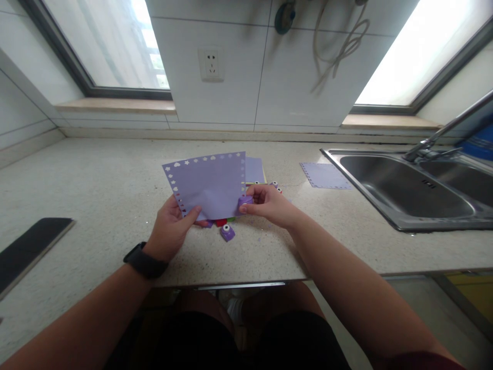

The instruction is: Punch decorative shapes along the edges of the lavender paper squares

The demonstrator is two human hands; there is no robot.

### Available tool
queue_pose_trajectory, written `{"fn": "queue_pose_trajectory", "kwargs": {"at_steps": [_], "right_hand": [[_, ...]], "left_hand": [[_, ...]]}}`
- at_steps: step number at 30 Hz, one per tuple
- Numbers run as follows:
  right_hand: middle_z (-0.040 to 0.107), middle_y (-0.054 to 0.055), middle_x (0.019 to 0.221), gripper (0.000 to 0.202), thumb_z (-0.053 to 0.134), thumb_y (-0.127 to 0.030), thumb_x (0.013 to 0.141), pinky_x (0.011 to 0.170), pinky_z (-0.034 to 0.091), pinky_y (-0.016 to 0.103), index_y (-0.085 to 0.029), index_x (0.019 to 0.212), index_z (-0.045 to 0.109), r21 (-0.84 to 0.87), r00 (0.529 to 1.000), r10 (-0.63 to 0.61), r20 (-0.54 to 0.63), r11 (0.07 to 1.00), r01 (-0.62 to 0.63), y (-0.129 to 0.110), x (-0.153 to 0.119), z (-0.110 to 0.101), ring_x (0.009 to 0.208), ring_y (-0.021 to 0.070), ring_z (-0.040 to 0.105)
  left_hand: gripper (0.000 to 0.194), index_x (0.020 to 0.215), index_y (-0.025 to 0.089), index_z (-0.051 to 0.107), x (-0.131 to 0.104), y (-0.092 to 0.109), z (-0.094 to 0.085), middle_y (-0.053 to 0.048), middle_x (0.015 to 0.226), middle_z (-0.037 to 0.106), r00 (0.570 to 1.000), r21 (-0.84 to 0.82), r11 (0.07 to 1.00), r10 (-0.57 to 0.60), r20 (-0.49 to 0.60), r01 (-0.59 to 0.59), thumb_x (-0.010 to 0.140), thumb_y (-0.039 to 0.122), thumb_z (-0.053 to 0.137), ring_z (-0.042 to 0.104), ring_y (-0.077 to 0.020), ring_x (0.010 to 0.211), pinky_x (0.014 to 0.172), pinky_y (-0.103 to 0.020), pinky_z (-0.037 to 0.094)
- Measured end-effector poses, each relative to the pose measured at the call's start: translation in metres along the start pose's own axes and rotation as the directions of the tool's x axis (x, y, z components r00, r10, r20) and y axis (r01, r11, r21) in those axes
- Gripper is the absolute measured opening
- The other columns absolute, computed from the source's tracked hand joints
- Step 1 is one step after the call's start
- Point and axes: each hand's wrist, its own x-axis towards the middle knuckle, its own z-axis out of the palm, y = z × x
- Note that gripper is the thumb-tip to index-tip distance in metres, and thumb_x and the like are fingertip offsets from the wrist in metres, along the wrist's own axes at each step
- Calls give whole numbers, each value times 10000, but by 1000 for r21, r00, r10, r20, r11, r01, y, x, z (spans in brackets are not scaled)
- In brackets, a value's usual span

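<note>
My left hand (173, 223) grips the lower left part of a purple sheet of paper (208, 185), thumb in front and fingers behind. Small shapes such as hearts, stars and flowers are cut along its left, top and right edges. At the sheet's lower right edge, my right hand (267, 203) is closed round a small purple craft punch (245, 201). Another purple punch (227, 233) lies on the counter just below the paper. Partly hidden under the sheet are red (221, 222) and green pieces. More small punches (275, 184) sit behind my right hand.
A stack of purple paper (254, 169) lies behind the held sheet. Another punched purple sheet (325, 176) rests beside the steel sink (400, 180) on the right. A dark, flat phone-like object (31, 246) lies at the left. The counter (103, 180) ends at a tiled wall.
</note>
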Motion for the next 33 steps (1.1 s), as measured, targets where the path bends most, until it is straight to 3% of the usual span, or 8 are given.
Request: {"fn": "queue_pose_trajectory", "kwargs": {"at_steps": [10,33], "right_hand": [[663,-15,743,357,938,-322,658,673,508,270,-181,792,638,12,1000,3,-4,1000,-3,-1,0,1,688,115,624],[674,-14,743,373,950,-304,625,684,523,274,-187,797,640,27,999,30,-24,999,-30,1,0,1,684,114,633]], "left_hand": [[506,1229,173,598,0,0,0,-107,1155,762,1000,-39,999,-18,-7,18,821,356,835,780,-219,766,636,-351,688],[513,1239,177,593,0,0,1,-112,1185,747,1000,-36,999,-15,-7,15,824,362,830,780,-237,830,631,-348,687]]}}
